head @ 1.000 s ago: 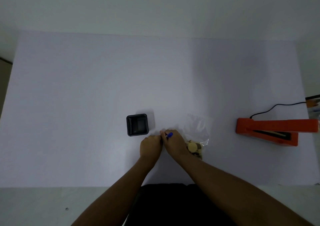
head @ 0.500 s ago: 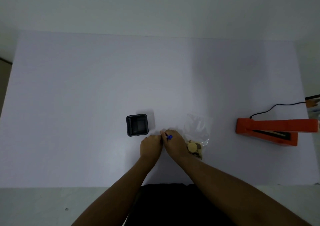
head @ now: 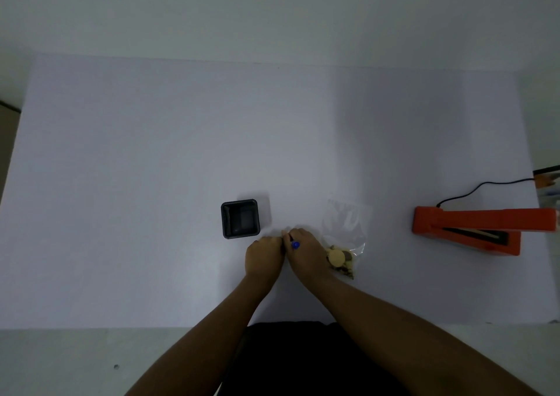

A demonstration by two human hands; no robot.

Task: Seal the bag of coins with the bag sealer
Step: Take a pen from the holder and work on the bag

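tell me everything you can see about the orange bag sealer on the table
The orange bag sealer sits at the right edge of the white table, lying lengthwise left to right. It looks like plastic: a low base with a dark strip along its top, and a long upper arm hinged at the left end, raised so the jaw stands open. A black power cord runs from its back towards the right edge. Nothing lies in the jaw; neither hand touches it, and the clear plastic bag of coins lies apart to its left.

bag sealer (head: 481, 229) cut off right, coins (head: 341, 259) part-hidden
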